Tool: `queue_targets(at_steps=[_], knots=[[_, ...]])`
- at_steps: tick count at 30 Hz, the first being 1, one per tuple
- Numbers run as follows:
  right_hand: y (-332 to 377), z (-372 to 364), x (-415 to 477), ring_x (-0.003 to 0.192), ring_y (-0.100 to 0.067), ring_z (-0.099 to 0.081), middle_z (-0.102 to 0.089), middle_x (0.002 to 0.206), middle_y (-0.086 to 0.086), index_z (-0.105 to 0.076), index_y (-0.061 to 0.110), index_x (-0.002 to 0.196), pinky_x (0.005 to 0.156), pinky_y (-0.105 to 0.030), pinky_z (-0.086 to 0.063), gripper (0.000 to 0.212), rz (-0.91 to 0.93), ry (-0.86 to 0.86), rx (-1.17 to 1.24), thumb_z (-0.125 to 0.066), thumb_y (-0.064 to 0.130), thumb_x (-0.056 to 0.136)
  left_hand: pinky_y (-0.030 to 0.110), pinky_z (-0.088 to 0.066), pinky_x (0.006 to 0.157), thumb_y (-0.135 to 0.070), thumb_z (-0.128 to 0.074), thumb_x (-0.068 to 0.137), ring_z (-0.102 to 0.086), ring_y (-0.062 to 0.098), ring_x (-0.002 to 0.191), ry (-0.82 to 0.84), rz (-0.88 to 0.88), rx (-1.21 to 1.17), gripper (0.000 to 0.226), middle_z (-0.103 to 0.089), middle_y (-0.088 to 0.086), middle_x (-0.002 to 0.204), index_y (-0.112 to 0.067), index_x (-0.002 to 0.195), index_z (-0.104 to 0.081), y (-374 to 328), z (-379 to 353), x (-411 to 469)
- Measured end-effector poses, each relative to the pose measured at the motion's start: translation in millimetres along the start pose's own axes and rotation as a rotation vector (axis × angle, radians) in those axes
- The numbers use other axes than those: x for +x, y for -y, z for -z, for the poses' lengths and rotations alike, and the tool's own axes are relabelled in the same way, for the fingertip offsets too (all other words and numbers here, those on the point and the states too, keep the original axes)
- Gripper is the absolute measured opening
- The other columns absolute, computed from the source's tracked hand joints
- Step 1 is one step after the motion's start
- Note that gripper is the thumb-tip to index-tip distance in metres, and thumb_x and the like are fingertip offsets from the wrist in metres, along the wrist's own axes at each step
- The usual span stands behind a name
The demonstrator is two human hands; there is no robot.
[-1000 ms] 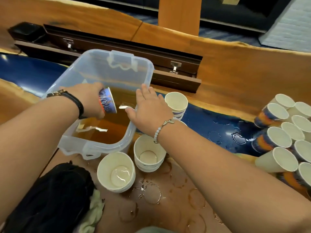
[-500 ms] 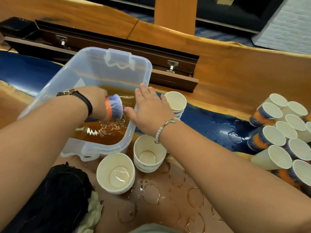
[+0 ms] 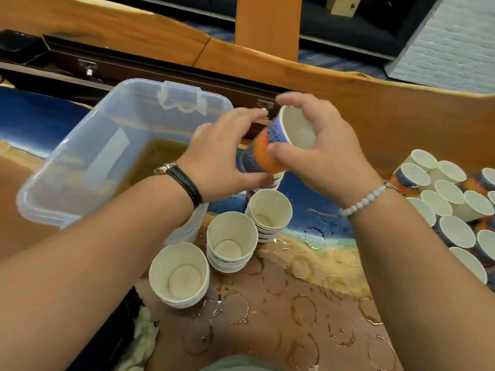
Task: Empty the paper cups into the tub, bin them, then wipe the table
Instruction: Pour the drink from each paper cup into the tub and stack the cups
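The person's right hand point(image 3: 329, 151) has its fingers and thumb curled round the rim end of a blue-and-orange paper cup point(image 3: 270, 140). The cup's tipped on its side in the air just right of the clear plastic tub point(image 3: 67, 167), toward the far edge of the wet wooden surface point(image 3: 308, 303). The left hand point(image 3: 222, 159) is at the cup's base, fingers spread, but it's too blurry to tell if it's gripping. The cup's probably light, flimsy and damp, so best held by the wall under the rim, no squeezing.
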State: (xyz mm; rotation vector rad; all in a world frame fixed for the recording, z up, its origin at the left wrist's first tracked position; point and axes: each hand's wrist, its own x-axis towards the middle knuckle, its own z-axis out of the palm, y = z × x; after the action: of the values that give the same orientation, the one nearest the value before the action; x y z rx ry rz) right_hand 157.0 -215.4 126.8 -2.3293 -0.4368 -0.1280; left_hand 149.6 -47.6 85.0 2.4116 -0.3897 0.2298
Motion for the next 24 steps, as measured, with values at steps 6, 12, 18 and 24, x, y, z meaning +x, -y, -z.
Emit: queue_targets(at_steps=[6,12,18,24], knots=[[-22.2,8.0,-32.0,0.101,0.003,-0.034,-0.041,0.121,0.009,-0.049,0.039,0.129,0.075,0.007,-0.025,0.062,-0.047,0.061,-0.101,-0.072,0.02,0.074,0.05,-0.005,0.119,-0.021,-0.064,0.085,-0.017,0.019,0.145,0.148,0.199,0.181,0.07,-0.02,-0.003,0.157,-0.03,0.146,-0.03,29.4,-16.3,-0.7],[-5.6,-10.1,-52.7,0.11,0.007,-0.038,-0.04,0.119,0.013,-0.049,0.038,0.132,0.089,-0.009,-0.036,0.06,0.103,0.153,-0.01,-0.068,0.036,0.075,0.05,-0.001,0.119,-0.028,-0.057,0.09,-0.011,0.018,0.147,0.187,0.222,0.21,0.066,-0.014,-0.004,0.159,-0.03,0.149,-0.025,39.4,-25.8,0.0],[-3.3,-41.1,-67.7,0.117,-0.02,-0.042,-0.042,0.129,0.005,-0.049,0.033,0.135,0.094,-0.035,-0.043,0.063,0.196,0.205,-0.15,-0.063,0.035,0.074,0.045,0.001,0.12,-0.021,-0.057,0.093,-0.008,0.016,0.147,0.17,0.247,0.107,0.065,-0.012,-0.005,0.16,-0.029,0.148,-0.025,42.8,-26.5,-2.0],[1.4,-53.9,-72.4,0.115,-0.022,-0.043,-0.047,0.13,0.0,-0.05,0.027,0.135,0.089,-0.04,-0.046,0.063,0.257,0.123,-0.217,-0.064,0.038,0.074,0.045,-0.002,0.119,-0.022,-0.062,0.093,-0.011,0.02,0.147,0.156,0.267,0.072,0.066,-0.013,-0.005,0.16,-0.03,0.148,-0.026,42.6,-27.0,-2.0]])
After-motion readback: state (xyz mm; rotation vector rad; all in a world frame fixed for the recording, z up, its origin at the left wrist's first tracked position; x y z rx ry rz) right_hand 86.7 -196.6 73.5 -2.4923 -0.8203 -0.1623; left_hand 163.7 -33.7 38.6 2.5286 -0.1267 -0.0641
